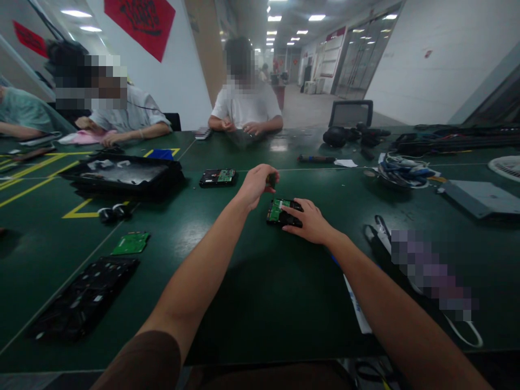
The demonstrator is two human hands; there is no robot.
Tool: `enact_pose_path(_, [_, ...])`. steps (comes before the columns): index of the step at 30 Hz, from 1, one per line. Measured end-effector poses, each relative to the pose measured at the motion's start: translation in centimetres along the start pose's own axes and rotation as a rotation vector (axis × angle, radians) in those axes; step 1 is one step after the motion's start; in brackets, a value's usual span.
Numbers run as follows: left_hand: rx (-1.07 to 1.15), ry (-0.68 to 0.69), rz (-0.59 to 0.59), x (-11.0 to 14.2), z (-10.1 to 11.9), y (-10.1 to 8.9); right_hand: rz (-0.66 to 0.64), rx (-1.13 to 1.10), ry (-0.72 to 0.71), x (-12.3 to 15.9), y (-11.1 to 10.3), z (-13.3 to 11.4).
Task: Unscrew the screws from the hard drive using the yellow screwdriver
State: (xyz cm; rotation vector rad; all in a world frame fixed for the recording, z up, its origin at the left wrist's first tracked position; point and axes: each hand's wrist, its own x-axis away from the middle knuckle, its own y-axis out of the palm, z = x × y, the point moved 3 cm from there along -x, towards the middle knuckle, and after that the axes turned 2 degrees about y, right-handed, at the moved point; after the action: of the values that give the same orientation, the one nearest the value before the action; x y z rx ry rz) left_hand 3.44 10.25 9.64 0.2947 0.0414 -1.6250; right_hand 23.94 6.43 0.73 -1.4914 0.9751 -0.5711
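Note:
A hard drive (281,212) with a green circuit board on top lies on the dark green table (260,292) in front of me. My right hand (309,221) rests on its right side, fingers flat and pressing it down. My left hand (255,184) hovers just above the drive's far left corner, fingers curled round a small dark tool (271,180) held upright over the board.
A second hard drive (218,177) lies further back. A black tray (124,176), a loose green board (130,243) and a black panel (87,295) lie to the left. Cables (404,172) and a grey box (475,196) are at right. Two people sit across the table.

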Motion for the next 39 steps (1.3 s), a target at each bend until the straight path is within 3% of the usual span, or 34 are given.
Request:
enact_pose_path(4, [-0.116, 0.049, 0.010, 0.1, 0.4, -0.2, -0.001, -0.001, 0.000, 0.0, 0.1, 0.1])
enact_pose_path(9, [0.090, -0.083, -0.072, 0.2, 0.0, 0.5, 0.012, -0.002, -0.007, 0.0, 0.2, 0.1])
enact_pose_path(12, [0.114, -0.067, 0.007, 0.1, 0.0, 0.2, 0.015, -0.005, -0.011, 0.0, 0.2, 0.2])
enact_pose_path(16, [-0.060, 0.040, 0.061, 0.0, 0.4, -0.4, 0.013, -0.006, -0.003, 0.0, 0.2, 0.2])
enact_pose_path(18, [-0.076, 0.050, 0.041, 0.0, 0.4, -0.4, 0.012, -0.005, -0.002, 0.0, 0.2, 0.1])
enact_pose_path(24, [0.123, -0.089, -0.059, 0.1, -0.2, 0.2, 0.001, -0.005, 0.000, 0.1, -0.1, 0.0])
enact_pose_path(28, [0.043, -0.038, -0.021, 0.1, 0.1, -0.2, -0.008, -0.006, 0.006, 0.0, 0.0, 0.0])
enact_pose_path(31, [-0.006, -0.016, -0.079, 0.3, 0.3, 0.1, -0.005, -0.007, 0.008, 0.0, 0.1, 0.0])
enact_pose_path(34, [0.041, -0.084, -0.131, 0.6, 0.2, 0.6, -0.001, -0.001, 0.010, 0.0, 0.1, 0.0])
enact_pose_path(39, [0.052, -0.055, -0.061, 0.5, 0.3, 0.6, -0.018, -0.001, 0.018, 0.0, 0.0, 0.0])
